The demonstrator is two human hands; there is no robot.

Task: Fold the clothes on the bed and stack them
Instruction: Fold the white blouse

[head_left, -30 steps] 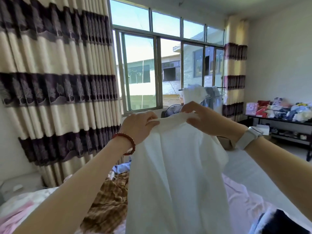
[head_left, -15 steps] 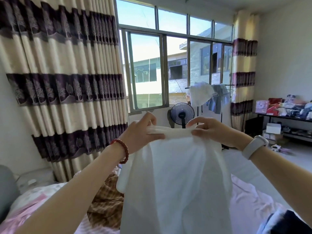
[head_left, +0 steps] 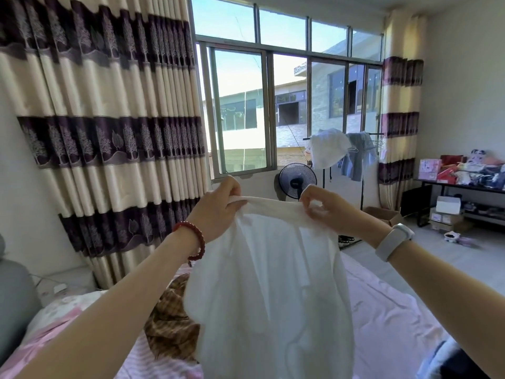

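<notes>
White garment (head_left: 270, 291) aloft over bed (head_left: 388, 318) — top edge pinched by left hand (head_left: 216, 207) and right hand (head_left: 330, 207), arms outstretched.

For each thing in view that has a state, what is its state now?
White cloth garment: held up, hanging unfolded.
Left hand: pinches its top edge.
Right hand: pinches its top edge.
Brown checked garment: lying unfolded on bed.
Black standing fan: blades not discernible.

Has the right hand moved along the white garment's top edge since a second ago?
Yes. The right hand has slid rightward, away from the left hand, widening the stretch of white garment between them.
</notes>
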